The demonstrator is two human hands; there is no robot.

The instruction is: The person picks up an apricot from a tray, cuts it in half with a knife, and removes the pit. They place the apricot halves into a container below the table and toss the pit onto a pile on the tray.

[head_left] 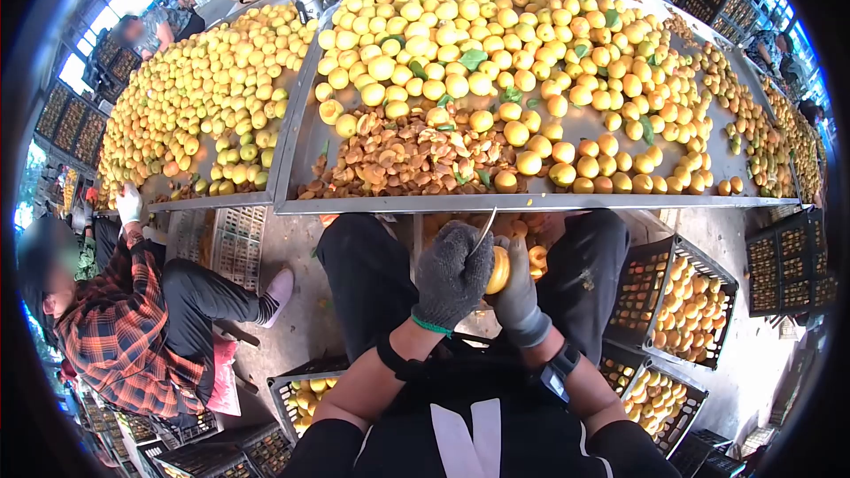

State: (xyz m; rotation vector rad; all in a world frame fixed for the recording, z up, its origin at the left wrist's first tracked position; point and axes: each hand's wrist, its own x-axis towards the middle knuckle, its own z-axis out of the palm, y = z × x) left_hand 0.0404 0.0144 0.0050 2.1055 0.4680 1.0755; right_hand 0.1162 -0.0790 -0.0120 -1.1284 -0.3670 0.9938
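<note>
Fruit (498, 273) sits below and right of the frame's centre, held by the right hand (521, 298); the left hand (455, 273) appears closed around a blade (487, 227), handle hidden. Peeling is probably in hand, calling next for a steady turn.

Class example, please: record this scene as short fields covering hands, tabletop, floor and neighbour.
Left hand: dark grey glove, gripping a thin metal blade
Right hand: light grey glove, holding an orange fruit between the hands
Tabletop: metal table with yellow-orange fruits, brownish scraps, green leaves
Floor: black crate of fruit, at right
Neighbour: person in plaid shirt, seated at left
</note>
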